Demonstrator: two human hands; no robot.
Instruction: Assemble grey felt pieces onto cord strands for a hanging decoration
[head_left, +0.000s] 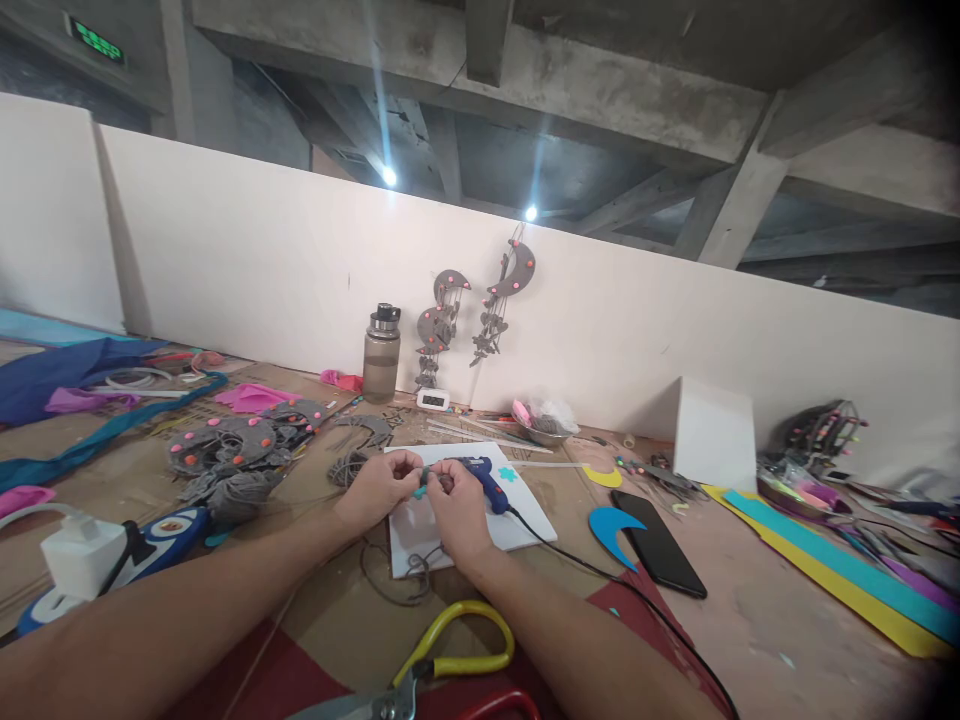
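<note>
My left hand (382, 488) and my right hand (459, 510) meet over a white board, fingertips pinched on a small grey and teal piece (424, 480). My fingers cover much of it, so its exact shape is hidden. Grey yarn (416, 575) trails in loops below my hands. Just behind my right hand, a blue glue gun (491, 485) lies on the white board (529, 525), its black cord running off to the lower right. On the same board sits a teal flower cutout (508, 474). A ball of grey yarn (349, 467) rests left of my hands.
Yellow- and red-handled scissors (450, 660) lie close in front of me. Right of the board are a blue crescent (616, 530) and a black phone (664, 545). A bottle (382, 355) stands at the back; a power strip (169, 530) sits left. Grey crescents (514, 270) hang on the partition.
</note>
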